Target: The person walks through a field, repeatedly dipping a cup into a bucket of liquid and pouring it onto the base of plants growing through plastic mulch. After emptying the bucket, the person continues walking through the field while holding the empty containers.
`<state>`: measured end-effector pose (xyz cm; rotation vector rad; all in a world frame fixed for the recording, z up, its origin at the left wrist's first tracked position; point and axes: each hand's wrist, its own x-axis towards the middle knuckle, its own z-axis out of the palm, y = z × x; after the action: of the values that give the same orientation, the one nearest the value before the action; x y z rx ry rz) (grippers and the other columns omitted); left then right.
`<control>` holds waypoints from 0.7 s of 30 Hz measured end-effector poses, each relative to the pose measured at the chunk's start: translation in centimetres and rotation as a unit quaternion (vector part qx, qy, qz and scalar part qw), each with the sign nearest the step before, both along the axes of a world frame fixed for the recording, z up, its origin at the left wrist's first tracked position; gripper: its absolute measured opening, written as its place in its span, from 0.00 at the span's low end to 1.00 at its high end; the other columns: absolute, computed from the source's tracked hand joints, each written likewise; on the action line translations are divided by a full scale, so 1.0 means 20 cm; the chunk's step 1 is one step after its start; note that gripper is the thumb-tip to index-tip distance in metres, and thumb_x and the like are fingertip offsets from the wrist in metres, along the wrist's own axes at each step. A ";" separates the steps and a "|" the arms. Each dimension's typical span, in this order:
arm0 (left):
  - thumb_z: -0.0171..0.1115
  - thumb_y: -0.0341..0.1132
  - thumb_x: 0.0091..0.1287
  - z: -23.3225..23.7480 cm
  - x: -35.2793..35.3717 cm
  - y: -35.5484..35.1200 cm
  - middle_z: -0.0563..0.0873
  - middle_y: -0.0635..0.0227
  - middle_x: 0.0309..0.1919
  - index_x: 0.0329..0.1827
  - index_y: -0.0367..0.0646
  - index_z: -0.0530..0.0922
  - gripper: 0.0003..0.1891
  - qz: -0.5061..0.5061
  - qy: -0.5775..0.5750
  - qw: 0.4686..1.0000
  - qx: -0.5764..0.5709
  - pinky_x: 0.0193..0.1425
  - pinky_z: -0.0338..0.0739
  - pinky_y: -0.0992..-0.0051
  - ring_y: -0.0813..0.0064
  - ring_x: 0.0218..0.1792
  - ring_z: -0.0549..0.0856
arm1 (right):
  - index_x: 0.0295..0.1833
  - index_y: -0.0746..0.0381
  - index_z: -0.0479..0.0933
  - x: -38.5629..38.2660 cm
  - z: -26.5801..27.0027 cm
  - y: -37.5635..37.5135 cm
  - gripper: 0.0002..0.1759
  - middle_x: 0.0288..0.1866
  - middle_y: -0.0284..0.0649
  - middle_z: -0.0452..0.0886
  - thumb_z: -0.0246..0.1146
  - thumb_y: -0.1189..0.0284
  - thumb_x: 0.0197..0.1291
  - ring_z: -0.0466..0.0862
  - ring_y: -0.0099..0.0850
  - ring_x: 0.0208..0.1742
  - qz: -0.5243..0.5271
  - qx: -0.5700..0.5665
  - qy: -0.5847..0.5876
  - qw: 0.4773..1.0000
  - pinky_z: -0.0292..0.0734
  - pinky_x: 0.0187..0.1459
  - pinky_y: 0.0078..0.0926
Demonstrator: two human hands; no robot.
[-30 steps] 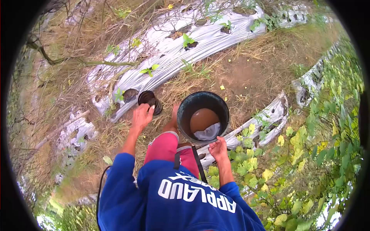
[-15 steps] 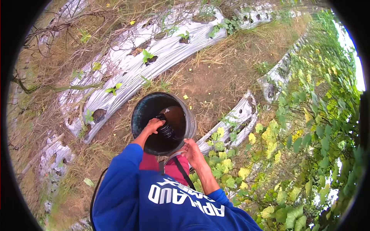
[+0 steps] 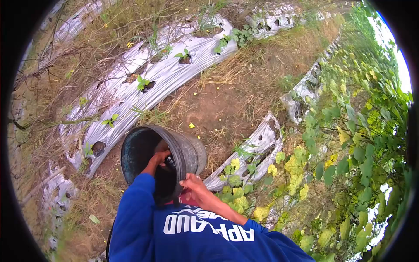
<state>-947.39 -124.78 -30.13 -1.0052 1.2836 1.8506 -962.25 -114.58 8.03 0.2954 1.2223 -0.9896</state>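
Observation:
A dark bucket (image 3: 192, 150) is tilted in front of my body, its mouth facing left and toward me. Inside it, my left hand (image 3: 158, 160) is closed round a black ribbed object (image 3: 170, 160), which is mostly hidden by the fingers and the bucket's shadow. Brownish contents show only as a small patch behind that hand. My right hand (image 3: 194, 187) grips the bucket's near right rim, fingers bent over the edge.
Silvery plastic mulch (image 3: 187, 70) with holes and small green seedlings (image 3: 142, 83) runs across the upper left. Another torn mulch strip (image 3: 257, 139) lies right of the bucket. Leafy vines (image 3: 345, 161) fill the right side. Dry twigs and grass lie at left.
The bucket has shifted left and down in view and tipped further, showing more of its outer side. My left hand is deeper inside with the black object. My right hand has closed on the rim.

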 end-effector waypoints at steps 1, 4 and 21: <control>0.61 0.36 0.62 -0.15 0.00 0.05 0.81 0.62 0.58 0.62 0.51 0.75 0.23 0.001 0.001 1.000 -0.002 0.54 0.83 0.63 0.57 0.55 0.82 | 0.49 0.59 0.64 -0.04 0.00 0.01 0.21 0.37 0.32 0.68 0.64 0.59 0.59 0.72 0.22 0.32 0.001 -0.002 0.001 1.000 0.71 0.29 0.21; 0.59 0.39 0.63 -0.34 -0.02 0.17 0.81 0.58 0.57 0.59 0.48 0.78 0.20 -0.049 0.109 0.988 -0.102 0.57 0.80 0.63 0.52 0.55 0.81 | 0.44 0.57 0.62 -0.13 0.01 0.07 0.21 0.36 0.31 0.64 0.64 0.58 0.58 0.66 0.20 0.26 0.049 -0.020 -0.039 0.998 0.63 0.27 0.18; 0.58 0.40 0.62 0.39 -0.83 0.24 0.83 0.54 0.54 0.54 0.45 0.81 0.18 -0.129 0.208 0.867 -0.435 0.53 0.80 0.61 0.53 0.54 0.82 | 0.57 0.62 0.63 -0.68 0.01 0.36 0.30 0.35 0.32 0.65 0.64 0.55 0.57 0.66 0.20 0.25 0.077 -0.027 0.030 0.996 0.61 0.26 0.19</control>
<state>-964.03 -120.05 -22.42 -0.7841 2.5056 1.2864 -975.80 -107.41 8.28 0.1271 1.2502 -0.9014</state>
